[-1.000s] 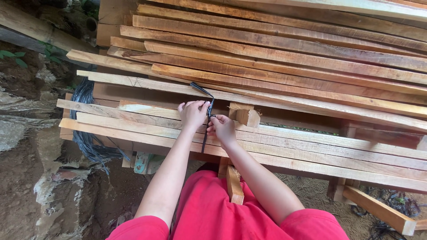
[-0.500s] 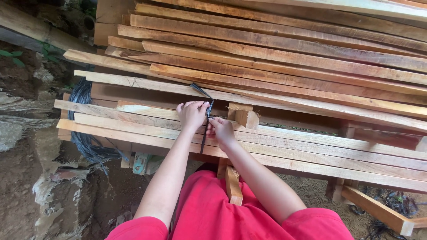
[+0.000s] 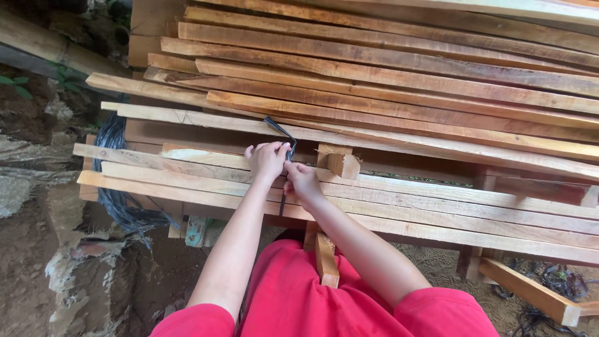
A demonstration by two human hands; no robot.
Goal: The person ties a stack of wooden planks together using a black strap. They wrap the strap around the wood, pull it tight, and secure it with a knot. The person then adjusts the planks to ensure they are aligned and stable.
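My left hand (image 3: 267,160) and my right hand (image 3: 302,180) meet over a stack of long wooden planks (image 3: 399,106). Both pinch a dark strap (image 3: 282,129) that loops over the edge of a plank just above the hands and hangs down between them. The left hand grips the strap from the left, the right hand holds its lower part. A short wooden block (image 3: 342,163) stands on the lower planks right beside my right hand. My forearms reach up from my red-clothed lap (image 3: 293,293).
A bundle of dark straps (image 3: 118,193) hangs off the left end of the planks. Bare earth and rocks (image 3: 37,249) lie at the left. A wooden support leg (image 3: 324,256) stands between my knees, and loose timber (image 3: 530,290) lies at the lower right.
Both hands stay on the strap in nearly the same spot. The view has shifted slightly; the planks sit a little lower-left in frame.
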